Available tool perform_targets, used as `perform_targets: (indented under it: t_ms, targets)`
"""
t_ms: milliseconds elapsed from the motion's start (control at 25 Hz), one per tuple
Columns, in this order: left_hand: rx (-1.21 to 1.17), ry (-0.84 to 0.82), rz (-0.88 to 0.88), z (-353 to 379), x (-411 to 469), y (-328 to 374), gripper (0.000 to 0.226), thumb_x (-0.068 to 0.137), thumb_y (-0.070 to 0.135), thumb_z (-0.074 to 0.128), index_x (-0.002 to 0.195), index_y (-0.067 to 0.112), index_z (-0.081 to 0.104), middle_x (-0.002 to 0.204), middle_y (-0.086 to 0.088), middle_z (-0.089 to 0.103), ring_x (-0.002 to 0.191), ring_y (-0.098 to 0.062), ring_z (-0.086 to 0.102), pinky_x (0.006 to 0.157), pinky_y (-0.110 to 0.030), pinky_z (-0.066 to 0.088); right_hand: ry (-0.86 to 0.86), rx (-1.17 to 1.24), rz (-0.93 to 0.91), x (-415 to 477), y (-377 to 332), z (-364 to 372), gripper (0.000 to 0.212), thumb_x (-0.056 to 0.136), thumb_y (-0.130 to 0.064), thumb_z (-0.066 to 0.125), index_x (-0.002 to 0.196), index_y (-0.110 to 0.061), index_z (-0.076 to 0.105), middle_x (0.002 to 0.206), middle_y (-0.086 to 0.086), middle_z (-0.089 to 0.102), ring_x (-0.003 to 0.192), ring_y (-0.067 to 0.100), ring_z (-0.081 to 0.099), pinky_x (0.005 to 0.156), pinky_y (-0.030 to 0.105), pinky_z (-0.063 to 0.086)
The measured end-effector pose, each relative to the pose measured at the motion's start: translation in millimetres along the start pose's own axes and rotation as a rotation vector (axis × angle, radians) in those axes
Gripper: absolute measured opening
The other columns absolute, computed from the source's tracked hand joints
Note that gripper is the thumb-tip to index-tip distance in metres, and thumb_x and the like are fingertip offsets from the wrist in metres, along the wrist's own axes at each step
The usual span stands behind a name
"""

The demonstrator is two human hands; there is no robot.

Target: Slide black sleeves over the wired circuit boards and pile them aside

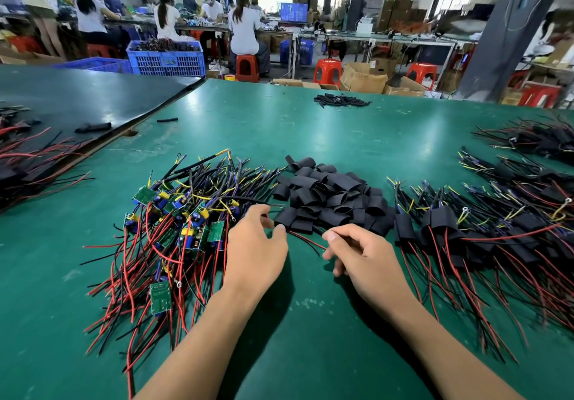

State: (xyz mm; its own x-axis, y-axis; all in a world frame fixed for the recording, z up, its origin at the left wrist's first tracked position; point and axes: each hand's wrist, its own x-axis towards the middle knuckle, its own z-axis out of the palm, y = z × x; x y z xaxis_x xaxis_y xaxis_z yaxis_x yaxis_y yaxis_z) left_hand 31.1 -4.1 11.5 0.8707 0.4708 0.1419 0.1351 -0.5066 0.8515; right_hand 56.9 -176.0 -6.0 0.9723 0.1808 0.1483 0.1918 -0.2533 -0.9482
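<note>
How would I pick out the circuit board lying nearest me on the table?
Start at the green table, then the tangle of red and black wires beside the left hand. At its near edge one green board lies flat and alone; the other boards crowd together farther up.

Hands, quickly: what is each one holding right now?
Left hand: fingers curled by the black sleeves; grip cannot be told.
Right hand: pinches red and black wires.
</note>
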Motion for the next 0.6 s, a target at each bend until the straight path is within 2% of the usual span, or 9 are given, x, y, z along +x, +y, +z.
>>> perform_targets:
  t_ms: [120,240,320,360,440,520,600]
  targets:
    - [0.233,0.066,0.247,3.3,-11.4,4.2,0.027,0.093,0.016,0.058,0.118,0.021,0.066,0.106,0.001,0.072,0.096,-0.026,0.063,0.084,-0.034,0.046,0.000,-0.004,0.000,0.4,-0.3,1.0,0.016,0.096,-0.023,0.061,0.084,-0.025,0.071,0.071,0.000,0.072,0.051,0.012,0.058,0.053,0.016,0.045]
    - [0.468,0.104,0.392,8.1,-16.3,3.3,0.034,0.085,0.011,0.059,0.117,0.020,0.066,0.111,0.001,0.070,0.111,-0.028,0.053,0.092,-0.042,0.038,0.003,-0.017,-0.001,0.9,-0.3,1.4,0.015,0.096,-0.022,0.061,0.085,-0.024,0.071,0.071,0.000,0.072,0.051,0.012,0.058,0.053,0.014,0.044]
    - [0.595,0.085,0.367,8.0,-16.7,1.1,0.038,0.084,0.015,0.057,0.121,0.023,0.063,0.122,0.003,0.065,0.129,-0.027,0.044,0.108,-0.047,0.025,0.000,-0.026,-0.005,0.9,-0.4,1.5,0.015,0.096,-0.022,0.061,0.086,-0.024,0.071,0.071,0.000,0.073,0.052,0.012,0.058,0.053,0.014,0.044]
    - [0.645,0.051,0.340,8.4,-16.9,-0.2,0.038,0.087,0.019,0.055,0.124,0.026,0.060,0.129,0.004,0.060,0.138,-0.025,0.036,0.115,-0.050,0.014,-0.001,-0.029,-0.008,0.9,-0.4,1.4,0.015,0.096,-0.022,0.061,0.086,-0.024,0.071,0.072,0.000,0.072,0.052,0.012,0.059,0.053,0.014,0.044]
    - [0.727,-0.028,0.310,11.9,-18.0,-2.5,0.037,0.091,0.026,0.050,0.127,0.028,0.055,0.137,0.004,0.053,0.147,-0.024,0.022,0.118,-0.054,-0.005,-0.003,-0.030,-0.010,0.8,-0.4,0.8,0.015,0.097,-0.022,0.061,0.086,-0.025,0.072,0.071,-0.001,0.072,0.052,0.012,0.059,0.053,0.014,0.045]
    - [0.747,-0.080,0.308,14.7,-18.1,-2.7,0.033,0.094,0.029,0.046,0.125,0.027,0.055,0.135,0.004,0.052,0.146,-0.023,0.022,0.118,-0.055,-0.011,0.001,-0.028,-0.011,0.9,-0.4,0.6,0.015,0.096,-0.022,0.062,0.086,-0.025,0.072,0.071,-0.001,0.072,0.052,0.012,0.059,0.053,0.014,0.045]
    - [0.732,-0.100,0.309,15.6,-18.7,-1.9,0.029,0.096,0.030,0.043,0.122,0.027,0.057,0.129,0.004,0.055,0.141,-0.020,0.031,0.120,-0.052,-0.009,0.005,-0.026,-0.012,0.8,-0.6,0.6,0.014,0.096,-0.021,0.062,0.087,-0.024,0.072,0.071,0.000,0.072,0.052,0.012,0.059,0.054,0.014,0.044]
